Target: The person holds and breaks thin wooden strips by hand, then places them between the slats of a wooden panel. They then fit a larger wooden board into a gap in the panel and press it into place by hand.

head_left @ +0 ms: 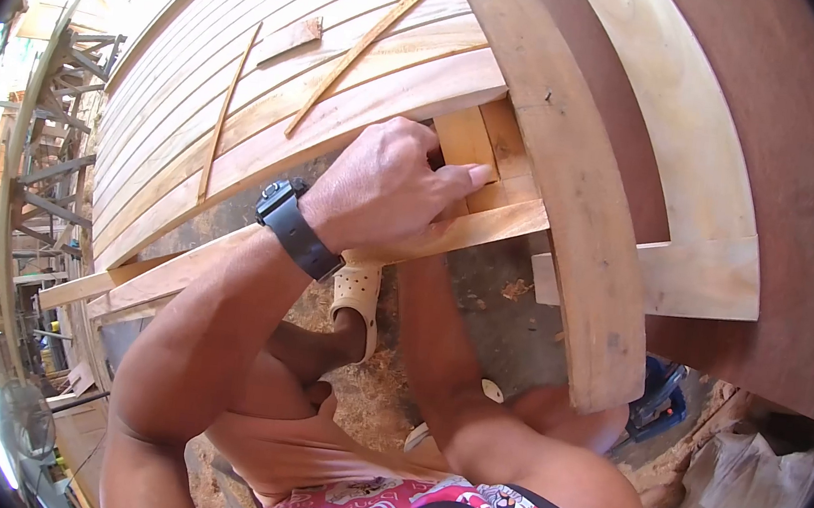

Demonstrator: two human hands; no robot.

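My left hand (397, 185), with a black watch (292, 226) on the wrist, is closed at a narrow gap in the woodwork. Its thumb presses on the face of a short wooden board (462, 140), while the other fingers curl toward the board's left edge, their tips hidden. Just below the hand runs a wooden rail (490, 228). My right forearm (434, 327) reaches up beneath that rail, and the right hand is hidden behind it. To the left, a panel of parallel wooden slats (346, 87) stretches away from the hand.
Two thin strips (365, 54) and a wood offcut (293, 40) lie on the slats. A thick curved beam (578, 163) stands at right, with brown boards (791, 147) beyond. Sawdust covers the floor around a cream clog (356, 293). A blue tool (657, 398) and a pale sack (751, 494) sit lower right.
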